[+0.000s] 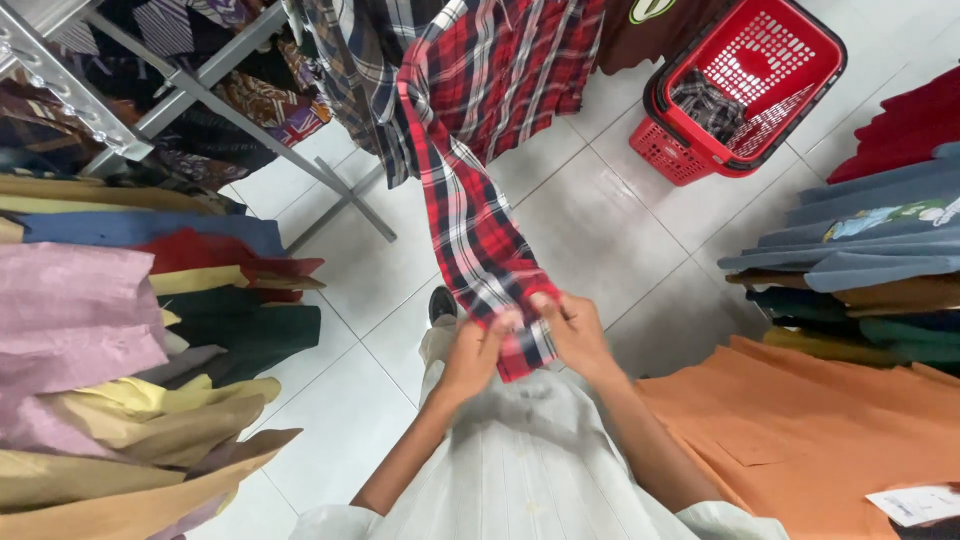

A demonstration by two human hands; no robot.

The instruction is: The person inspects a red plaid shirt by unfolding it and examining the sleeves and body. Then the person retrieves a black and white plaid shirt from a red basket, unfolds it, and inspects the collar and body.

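A red plaid shirt (500,90) hangs from a rack at the top, its long sleeve (465,215) stretched down toward me. My left hand (470,355) pinches the cuff's left side, thumb on the fabric. My right hand (575,330) grips the cuff's right side. The cuff end (520,350) lies between both hands, above my pale striped garment (520,460).
Shirts hang in a row at left (90,330) and at right (850,260). An orange shirt (800,430) with a paper tag (915,503) is at lower right. A red plastic basket (750,85) holding cloth stands on the white tiled floor (600,220). A grey metal rack frame (230,110) crosses the upper left.
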